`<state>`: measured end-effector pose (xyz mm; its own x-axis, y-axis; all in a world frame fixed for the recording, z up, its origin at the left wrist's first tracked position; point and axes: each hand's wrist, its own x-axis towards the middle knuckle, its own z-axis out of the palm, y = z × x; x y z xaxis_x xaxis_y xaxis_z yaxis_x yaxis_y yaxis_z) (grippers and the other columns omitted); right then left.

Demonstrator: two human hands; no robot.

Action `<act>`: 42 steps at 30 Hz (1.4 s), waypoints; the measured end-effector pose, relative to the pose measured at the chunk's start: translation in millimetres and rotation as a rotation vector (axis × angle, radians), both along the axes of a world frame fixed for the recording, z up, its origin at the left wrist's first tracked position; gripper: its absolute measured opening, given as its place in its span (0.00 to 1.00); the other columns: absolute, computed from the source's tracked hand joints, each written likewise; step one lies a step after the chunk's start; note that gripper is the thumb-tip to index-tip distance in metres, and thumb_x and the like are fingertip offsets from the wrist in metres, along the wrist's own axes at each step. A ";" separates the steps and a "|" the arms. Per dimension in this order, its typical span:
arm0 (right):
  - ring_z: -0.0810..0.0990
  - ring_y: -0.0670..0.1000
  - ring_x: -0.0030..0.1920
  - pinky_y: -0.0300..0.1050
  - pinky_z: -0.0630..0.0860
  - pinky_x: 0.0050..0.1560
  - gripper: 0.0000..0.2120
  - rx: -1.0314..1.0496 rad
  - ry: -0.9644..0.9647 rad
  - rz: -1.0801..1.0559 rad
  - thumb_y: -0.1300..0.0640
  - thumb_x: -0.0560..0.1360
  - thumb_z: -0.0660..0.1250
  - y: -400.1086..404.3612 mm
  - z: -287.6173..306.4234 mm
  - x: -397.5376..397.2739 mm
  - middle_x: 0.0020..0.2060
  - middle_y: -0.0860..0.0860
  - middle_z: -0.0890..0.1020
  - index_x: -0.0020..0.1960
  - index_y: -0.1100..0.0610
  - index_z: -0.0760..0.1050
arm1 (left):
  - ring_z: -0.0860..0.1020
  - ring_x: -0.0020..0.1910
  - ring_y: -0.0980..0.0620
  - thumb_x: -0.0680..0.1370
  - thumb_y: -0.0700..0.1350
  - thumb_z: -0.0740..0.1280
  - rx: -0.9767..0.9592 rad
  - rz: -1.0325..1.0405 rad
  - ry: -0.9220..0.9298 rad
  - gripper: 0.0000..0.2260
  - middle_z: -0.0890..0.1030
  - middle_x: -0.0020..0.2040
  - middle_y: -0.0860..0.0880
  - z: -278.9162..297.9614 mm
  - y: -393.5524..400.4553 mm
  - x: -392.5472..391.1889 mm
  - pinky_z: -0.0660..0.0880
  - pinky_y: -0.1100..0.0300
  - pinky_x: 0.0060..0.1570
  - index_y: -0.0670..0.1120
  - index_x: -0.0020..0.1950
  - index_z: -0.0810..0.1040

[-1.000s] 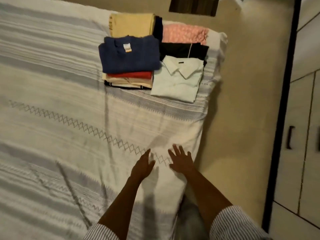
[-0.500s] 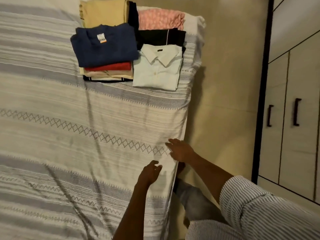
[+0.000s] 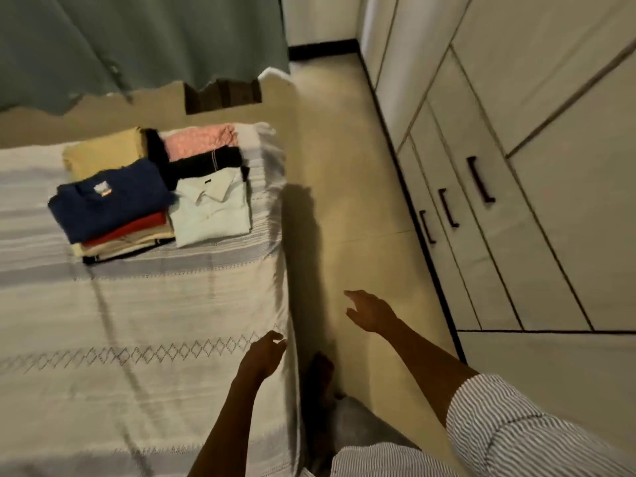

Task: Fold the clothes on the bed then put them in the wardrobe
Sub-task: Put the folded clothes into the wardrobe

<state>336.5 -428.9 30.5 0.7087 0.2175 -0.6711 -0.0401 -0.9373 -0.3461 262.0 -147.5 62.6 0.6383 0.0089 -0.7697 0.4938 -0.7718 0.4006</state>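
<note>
At the far corner of the bed [image 3: 144, 304], the folded clothes lie in two rows. The left one is a stack with a navy shirt [image 3: 106, 204] on top, a red garment [image 3: 137, 226] and cream pieces under it, and a tan folded garment [image 3: 106, 153] just behind. Beside that sit a pale collared shirt [image 3: 213, 211], a black garment [image 3: 203, 163] behind it and a pink garment [image 3: 201, 137] farthest back, each partly overlapping the next. A green curtain [image 3: 137, 39] hangs beyond the bed. Nearer the camera, the left hand [image 3: 263, 352] is at the bed's edge over the diamond-patterned stripe of the bedspread, its fingers loosely curled and its grip holding nothing. The right hand [image 3: 370, 311] hovers over the floor [image 3: 344, 166] between bed and wardrobe [image 3: 516, 166], fingers spread and relaxed, grip empty. The wardrobe's doors are closed, with three dark handles [image 3: 480, 179] in a row.
</note>
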 end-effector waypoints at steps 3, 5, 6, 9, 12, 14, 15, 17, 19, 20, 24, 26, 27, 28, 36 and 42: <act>0.69 0.57 0.72 0.51 0.67 0.70 0.28 0.047 -0.023 -0.148 0.46 0.82 0.59 -44.8 24.2 -13.7 0.75 0.54 0.66 0.79 0.52 0.59 | 0.78 0.58 0.42 0.83 0.51 0.59 0.005 -0.096 -0.041 0.14 0.80 0.61 0.43 14.1 -41.0 12.8 0.72 0.57 0.53 0.45 0.64 0.74; 0.68 0.57 0.73 0.51 0.66 0.71 0.28 0.047 -0.064 -0.267 0.46 0.82 0.59 -80.5 37.5 -27.7 0.75 0.54 0.67 0.79 0.52 0.59 | 0.77 0.58 0.41 0.84 0.50 0.59 -0.013 -0.189 -0.078 0.14 0.79 0.60 0.41 25.5 -76.9 21.2 0.72 0.56 0.54 0.42 0.62 0.75; 0.68 0.57 0.73 0.51 0.66 0.71 0.28 0.033 -0.086 -0.324 0.45 0.82 0.59 -99.8 43.5 -33.5 0.75 0.55 0.67 0.79 0.52 0.59 | 0.77 0.58 0.41 0.84 0.50 0.59 -0.011 -0.228 -0.087 0.15 0.79 0.60 0.40 30.9 -96.1 27.6 0.73 0.55 0.55 0.41 0.62 0.75; 0.68 0.57 0.73 0.51 0.66 0.71 0.28 0.057 -0.108 -0.451 0.46 0.82 0.59 -132.5 53.4 -37.6 0.75 0.56 0.66 0.79 0.53 0.59 | 0.75 0.64 0.41 0.83 0.48 0.60 -0.037 -0.299 -0.120 0.18 0.76 0.66 0.39 37.3 -125.9 44.1 0.71 0.54 0.63 0.41 0.71 0.71; 0.67 0.57 0.73 0.50 0.63 0.73 0.28 0.063 -0.131 -0.561 0.45 0.83 0.59 -174.4 61.4 -29.6 0.76 0.56 0.64 0.80 0.53 0.57 | 0.72 0.68 0.42 0.83 0.50 0.61 -0.043 -0.442 -0.189 0.22 0.72 0.71 0.41 50.3 -166.0 73.7 0.68 0.53 0.66 0.44 0.76 0.65; 0.63 0.56 0.76 0.50 0.60 0.75 0.30 0.058 -0.121 -0.611 0.45 0.83 0.59 -198.5 60.2 -14.7 0.78 0.56 0.61 0.80 0.54 0.55 | 0.74 0.67 0.44 0.83 0.51 0.60 -0.043 -0.511 -0.259 0.24 0.70 0.73 0.43 58.6 -191.8 96.1 0.69 0.53 0.64 0.45 0.77 0.62; 0.61 0.57 0.77 0.51 0.60 0.75 0.31 0.064 -0.115 -0.649 0.44 0.83 0.59 -212.4 57.7 -2.3 0.78 0.57 0.60 0.80 0.55 0.54 | 0.75 0.66 0.44 0.83 0.52 0.60 -0.042 -0.550 -0.299 0.26 0.70 0.73 0.43 57.0 -206.0 112.0 0.70 0.52 0.64 0.46 0.78 0.60; 0.61 0.58 0.77 0.55 0.60 0.75 0.33 0.063 -0.102 -0.703 0.43 0.82 0.59 -232.7 51.2 22.4 0.78 0.58 0.59 0.81 0.56 0.52 | 0.74 0.67 0.45 0.82 0.55 0.60 -0.011 -0.644 -0.353 0.28 0.67 0.75 0.45 53.7 -229.0 138.5 0.71 0.50 0.66 0.48 0.79 0.57; 0.60 0.59 0.77 0.58 0.61 0.75 0.34 0.059 -0.092 -0.751 0.43 0.82 0.59 -249.0 44.6 48.9 0.79 0.58 0.58 0.81 0.56 0.51 | 0.70 0.71 0.46 0.82 0.57 0.59 0.008 -0.722 -0.372 0.29 0.65 0.77 0.46 48.2 -249.5 165.9 0.69 0.49 0.69 0.49 0.80 0.55; 0.59 0.59 0.78 0.58 0.60 0.75 0.35 0.068 -0.088 -0.779 0.43 0.82 0.59 -260.4 38.7 67.8 0.79 0.57 0.57 0.81 0.56 0.50 | 0.69 0.72 0.47 0.82 0.59 0.59 0.012 -0.766 -0.375 0.30 0.64 0.77 0.47 44.0 -262.8 185.8 0.68 0.49 0.70 0.49 0.80 0.55; 0.52 0.57 0.80 0.58 0.54 0.77 0.38 0.029 -0.078 -0.795 0.43 0.82 0.59 -298.0 22.5 138.0 0.81 0.55 0.49 0.82 0.56 0.43 | 0.62 0.76 0.47 0.81 0.62 0.57 0.055 -0.878 -0.425 0.33 0.59 0.79 0.47 32.4 -303.3 251.0 0.61 0.48 0.74 0.49 0.80 0.51; 0.51 0.57 0.80 0.59 0.55 0.77 0.39 0.015 -0.073 -0.804 0.43 0.82 0.60 -316.7 16.9 175.0 0.81 0.55 0.48 0.81 0.56 0.42 | 0.59 0.78 0.46 0.81 0.62 0.55 0.055 -0.920 -0.432 0.33 0.56 0.80 0.46 31.2 -324.0 282.1 0.58 0.47 0.76 0.48 0.81 0.49; 0.51 0.57 0.80 0.58 0.55 0.77 0.39 0.009 -0.067 -0.802 0.43 0.82 0.60 -327.6 9.8 198.8 0.81 0.55 0.47 0.81 0.56 0.42 | 0.59 0.78 0.46 0.81 0.62 0.55 0.047 -0.915 -0.440 0.34 0.55 0.80 0.46 26.3 -335.3 303.1 0.57 0.47 0.76 0.48 0.81 0.48; 0.50 0.57 0.80 0.58 0.54 0.77 0.40 -0.008 -0.063 -0.787 0.43 0.82 0.60 -334.3 8.7 212.5 0.81 0.56 0.47 0.81 0.57 0.41 | 0.59 0.77 0.45 0.81 0.62 0.55 0.038 -0.895 -0.449 0.34 0.55 0.80 0.46 29.3 -343.1 314.6 0.57 0.47 0.76 0.48 0.81 0.47; 0.45 0.61 0.80 0.61 0.50 0.77 0.45 -0.093 0.117 -0.780 0.42 0.80 0.62 -362.1 -21.1 283.1 0.80 0.60 0.43 0.80 0.60 0.37 | 0.68 0.72 0.44 0.81 0.63 0.54 -0.016 -0.829 -0.426 0.36 0.56 0.80 0.45 20.5 -367.6 397.0 0.65 0.47 0.72 0.46 0.81 0.45; 0.48 0.63 0.79 0.59 0.54 0.77 0.47 -0.163 0.147 -0.841 0.42 0.78 0.66 -357.1 -32.0 304.5 0.79 0.62 0.47 0.80 0.59 0.38 | 0.72 0.69 0.45 0.80 0.64 0.55 -0.045 -0.897 -0.366 0.37 0.56 0.80 0.45 12.9 -357.4 430.1 0.68 0.47 0.70 0.46 0.81 0.44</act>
<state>641.0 -786.0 -1.5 0.4948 -0.4465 -0.7455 -0.7757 -0.6136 -0.1474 692.1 -504.8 75.5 0.5932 -0.6231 -0.5097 -0.4324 -0.7807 0.4511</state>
